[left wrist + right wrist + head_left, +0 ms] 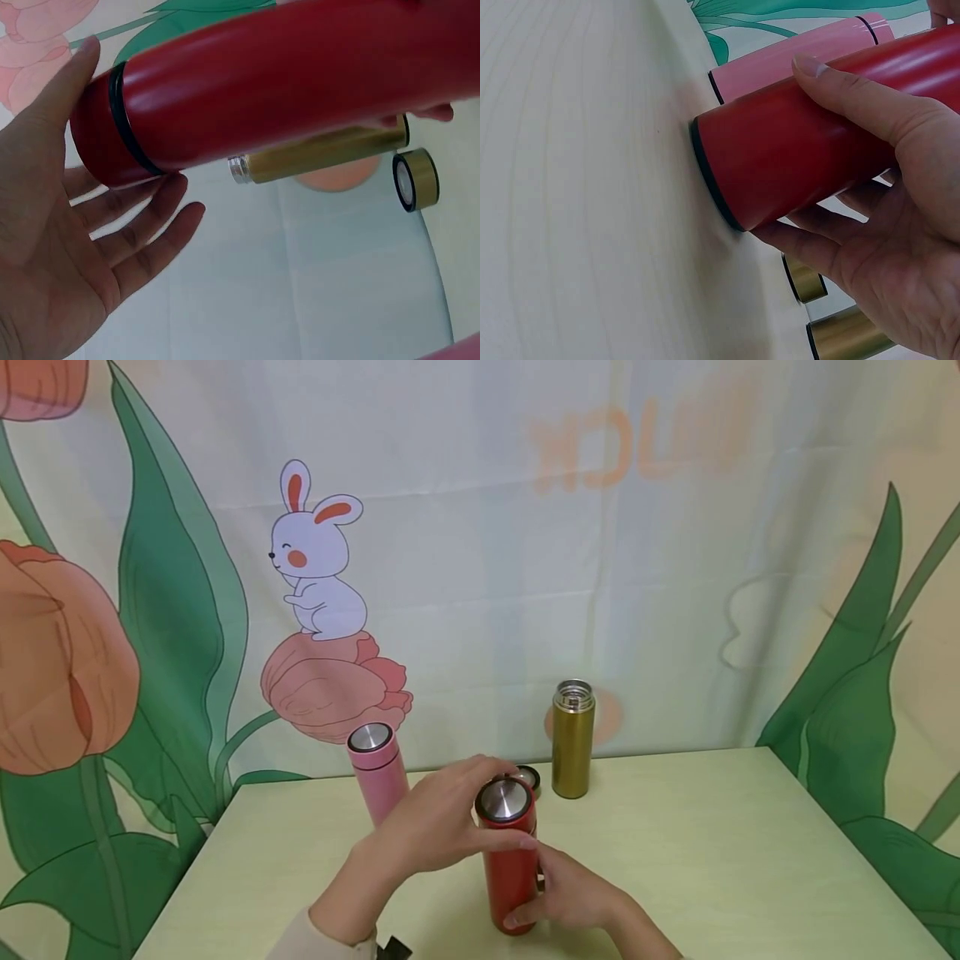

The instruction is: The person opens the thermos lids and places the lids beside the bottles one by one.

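- Near the front of the table (712, 843), two hands hold a red bottle (510, 877). Its lid (505, 799) is on, with a shiny silver top and a black ring. The lid is up and the bottom is down. I cannot tell if the bottom touches the table.
- Up at the lid, the left hand (442, 822) grips the red bottle. The thumb is on one side and the fingers bend around the other side.
- Low on the red bottle, the right hand (573, 893) holds tight. Its thumb lies across one side and its fingers wrap around the other.
- Behind the left hand, a pink bottle (377, 781) stands on the table with its lid on. The arm and hand hide part of it.
- Near the back edge of the table, a gold bottle (572, 747) stands up. Its silver mouth is open.
- Beside the gold bottle, a gold cap (429, 178) sits on the table. From the head view, it is partly hidden behind the red bottle.
- At the back hangs a pale cloth (480, 568) with a white bunny (318, 552), big flowers and green leaves on it.
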A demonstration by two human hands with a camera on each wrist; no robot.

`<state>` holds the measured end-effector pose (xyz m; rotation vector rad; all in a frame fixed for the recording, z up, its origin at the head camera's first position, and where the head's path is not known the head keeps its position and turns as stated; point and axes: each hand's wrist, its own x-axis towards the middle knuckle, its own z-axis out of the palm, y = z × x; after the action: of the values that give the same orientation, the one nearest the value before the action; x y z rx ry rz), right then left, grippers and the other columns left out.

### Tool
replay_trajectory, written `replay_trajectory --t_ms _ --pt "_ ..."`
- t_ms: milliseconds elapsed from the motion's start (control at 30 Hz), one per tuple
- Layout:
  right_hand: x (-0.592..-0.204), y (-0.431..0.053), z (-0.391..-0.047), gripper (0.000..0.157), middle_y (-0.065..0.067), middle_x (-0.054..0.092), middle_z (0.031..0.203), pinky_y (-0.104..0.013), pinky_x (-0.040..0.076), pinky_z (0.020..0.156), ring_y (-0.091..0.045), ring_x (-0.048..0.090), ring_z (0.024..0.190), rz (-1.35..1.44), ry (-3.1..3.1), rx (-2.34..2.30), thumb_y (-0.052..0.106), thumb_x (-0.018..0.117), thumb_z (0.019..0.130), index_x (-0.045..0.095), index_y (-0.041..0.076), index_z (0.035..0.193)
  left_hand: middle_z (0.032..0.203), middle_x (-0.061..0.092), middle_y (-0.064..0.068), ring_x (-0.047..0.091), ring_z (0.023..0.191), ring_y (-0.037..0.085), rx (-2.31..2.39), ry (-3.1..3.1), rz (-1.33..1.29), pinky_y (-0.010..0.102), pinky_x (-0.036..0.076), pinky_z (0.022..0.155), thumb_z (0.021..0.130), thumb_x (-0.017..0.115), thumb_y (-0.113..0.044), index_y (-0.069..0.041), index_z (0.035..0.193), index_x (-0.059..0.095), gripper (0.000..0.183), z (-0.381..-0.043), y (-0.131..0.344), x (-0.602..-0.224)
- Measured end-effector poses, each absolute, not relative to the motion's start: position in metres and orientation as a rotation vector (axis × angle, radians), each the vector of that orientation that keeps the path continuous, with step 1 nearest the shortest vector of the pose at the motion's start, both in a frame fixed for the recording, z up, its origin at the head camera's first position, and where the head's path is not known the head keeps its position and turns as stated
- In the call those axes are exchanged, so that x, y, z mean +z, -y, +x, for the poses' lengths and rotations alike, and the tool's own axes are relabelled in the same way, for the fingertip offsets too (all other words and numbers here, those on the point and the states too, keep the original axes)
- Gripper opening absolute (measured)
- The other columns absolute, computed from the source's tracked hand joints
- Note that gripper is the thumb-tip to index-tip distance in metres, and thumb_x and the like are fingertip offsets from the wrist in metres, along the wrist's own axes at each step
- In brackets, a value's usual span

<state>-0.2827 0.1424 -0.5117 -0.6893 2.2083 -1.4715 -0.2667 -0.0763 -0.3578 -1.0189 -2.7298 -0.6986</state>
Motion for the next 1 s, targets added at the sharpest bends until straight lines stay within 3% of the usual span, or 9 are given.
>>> replay_trajectory --t_ms 167,333,633,1000 --pt "-0.513 -0.141 -0.282 0.071 0.009 0.063 0.133 -0.043 0.048 0.108 -0.020 0.058 0.126 -0.714 -2.194 -1.490 0.025 0.088 0.083 0.049 0.028 0.143 0.110 0.061 -0.016 0.061 0.095 0.003 -0.562 2.649 -1.178 0.024 0.057 0.082 0.082 0.074 -0.070 -0.038 0.135 0.063 0.062 -0.275 0.079 -0.357" --pt "-0.514 -0.141 -0.282 0.070 0.008 0.063 0.133 -0.043 0.048 0.107 -0.020 0.059 0.125 -0.723 -2.168 -1.503 0.023 0.088 0.084 0.049 0.027 0.142 0.103 0.057 -0.016 0.058 0.088 0.002 -0.540 2.624 -1.247 0.019 0.054 0.076 0.083 0.078 -0.064 -0.037 0.129 0.068 0.053 -0.280 0.080 -0.357" --pt "-0.512 -0.141 -0.280 0.069 0.008 0.063 0.132 -0.039 0.049 0.105 -0.020 0.058 0.124 -0.722 -2.180 -1.500 0.023 0.088 0.084 0.050 0.028 0.141 0.089 0.050 -0.016 0.054 0.075 0.000 -0.375 2.591 -1.227 0.018 0.047 0.060 0.080 0.078 -0.069 -0.039 0.118 0.070 0.049 -0.285 0.073 -0.352" --pt "-0.511 -0.142 -0.280 0.070 0.009 0.064 0.131 -0.037 0.050 0.104 -0.018 0.058 0.124 -0.735 -2.201 -1.487 0.025 0.087 0.084 0.048 0.029 0.142 0.082 0.049 -0.015 0.051 0.066 0.002 -0.327 2.617 -1.112 0.020 0.043 0.055 0.082 0.075 -0.068 -0.041 0.111 0.071 0.039 -0.283 0.066 -0.349"
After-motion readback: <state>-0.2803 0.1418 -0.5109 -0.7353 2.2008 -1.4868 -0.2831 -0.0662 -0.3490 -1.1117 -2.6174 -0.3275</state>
